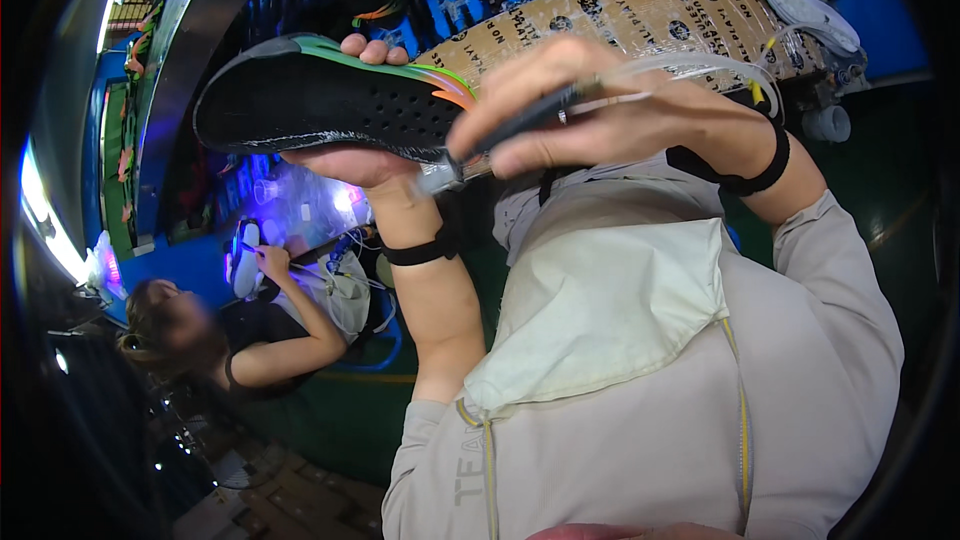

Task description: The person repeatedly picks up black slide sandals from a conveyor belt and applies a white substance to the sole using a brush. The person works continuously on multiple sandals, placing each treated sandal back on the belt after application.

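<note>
The wearer's light grey top (640, 450) is filling the lower right, with a pale cloth flap (600, 310) hanging across its front. Beyond it, a table covered in printed cardboard (620, 10) is stretching along the upper edge. At left, a co-worker (290, 340) is sitting and handling a pale shoe piece (246, 265). At upper left centre, a black shoe piece (300, 100) with green and orange edging is lying across the left hand (350, 164), its perforated face showing; that hand's fingers are curling over the far edge, gripping it. The right hand (600, 135), blurred, is closing its fingers around a dark-handled brush (530, 123). The brush's pale tip is hovering at the piece's near edge; whether they are touching is unclear. A clear tube (690, 62) is trailing rightward.
</note>
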The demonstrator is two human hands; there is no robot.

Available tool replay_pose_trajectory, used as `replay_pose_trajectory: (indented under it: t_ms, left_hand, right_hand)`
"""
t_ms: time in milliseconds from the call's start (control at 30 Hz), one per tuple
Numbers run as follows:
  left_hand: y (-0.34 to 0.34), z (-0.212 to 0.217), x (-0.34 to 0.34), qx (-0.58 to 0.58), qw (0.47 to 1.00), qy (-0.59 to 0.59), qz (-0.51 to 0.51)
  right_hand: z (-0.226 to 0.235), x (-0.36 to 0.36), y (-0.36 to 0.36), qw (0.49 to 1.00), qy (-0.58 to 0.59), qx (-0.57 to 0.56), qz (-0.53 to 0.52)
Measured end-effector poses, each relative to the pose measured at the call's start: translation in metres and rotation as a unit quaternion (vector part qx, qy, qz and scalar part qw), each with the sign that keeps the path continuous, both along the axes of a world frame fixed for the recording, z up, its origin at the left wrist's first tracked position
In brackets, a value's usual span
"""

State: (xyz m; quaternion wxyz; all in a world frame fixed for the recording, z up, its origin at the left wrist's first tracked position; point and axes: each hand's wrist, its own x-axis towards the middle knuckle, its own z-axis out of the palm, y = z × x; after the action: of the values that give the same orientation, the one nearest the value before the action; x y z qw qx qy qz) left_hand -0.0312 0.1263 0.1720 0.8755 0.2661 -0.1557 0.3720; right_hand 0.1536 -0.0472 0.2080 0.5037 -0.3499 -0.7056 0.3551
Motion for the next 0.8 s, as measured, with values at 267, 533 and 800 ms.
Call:
replay_pose_trajectory:
  t_ms: [267, 533, 800]
  left_hand:
    - [0.018, 0.016, -0.007, 0.101, 0.993, 0.065, -0.009]
    - [0.028, 0.048, 0.011, 0.247, 0.915, 0.308, 0.087]
    - [0.053, 0.047, 0.035, 0.277, 0.837, 0.472, 0.017]
  right_hand:
    - [0.009, 0.004, 0.003, 0.996, -0.074, 0.045, 0.005]
    - [0.024, 0.011, 0.010, 0.981, -0.193, 0.030, -0.004]
    - [0.025, 0.012, 0.018, 0.969, -0.239, 0.056, 0.032]
